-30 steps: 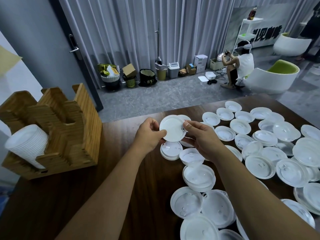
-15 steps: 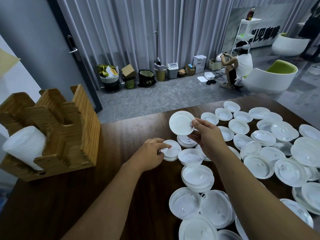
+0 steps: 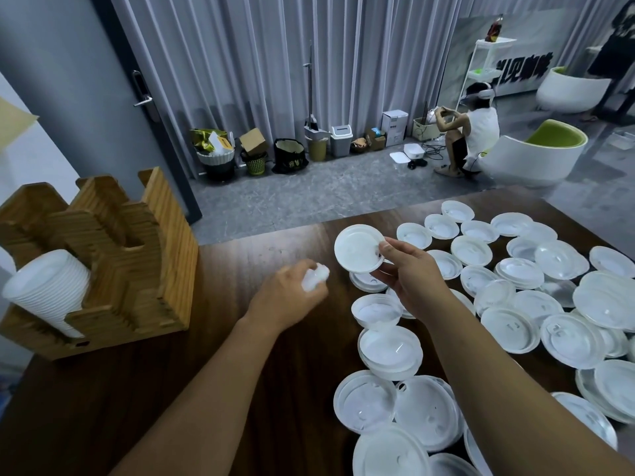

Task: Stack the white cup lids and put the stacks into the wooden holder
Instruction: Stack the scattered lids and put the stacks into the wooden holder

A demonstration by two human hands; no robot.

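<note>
My right hand point(image 3: 410, 274) pinches a white cup lid point(image 3: 357, 248) by its right edge and holds it tilted above the table. My left hand point(image 3: 287, 297) grips a small stack of white lids point(image 3: 314, 277), blurred by motion, lifted off the dark wooden table point(image 3: 240, 389). Several loose white lids point(image 3: 508, 328) cover the right half of the table, some in low stacks point(image 3: 390, 352). The wooden holder point(image 3: 113, 255) stands at the left, with a long stack of white lids point(image 3: 48, 290) lying in its front slot.
Beyond the table's far edge is grey floor with bins and boxes along a curtain point(image 3: 309, 142). A person point(image 3: 474, 132) crouches at the back right beside a white and green chair point(image 3: 536, 156). A grey door point(image 3: 103, 80) is behind the holder.
My left hand let go of the raised lid, dropped to the table, took the small stack there and lifted it leftward. My right hand kept the single lid up, shifting slightly right.
</note>
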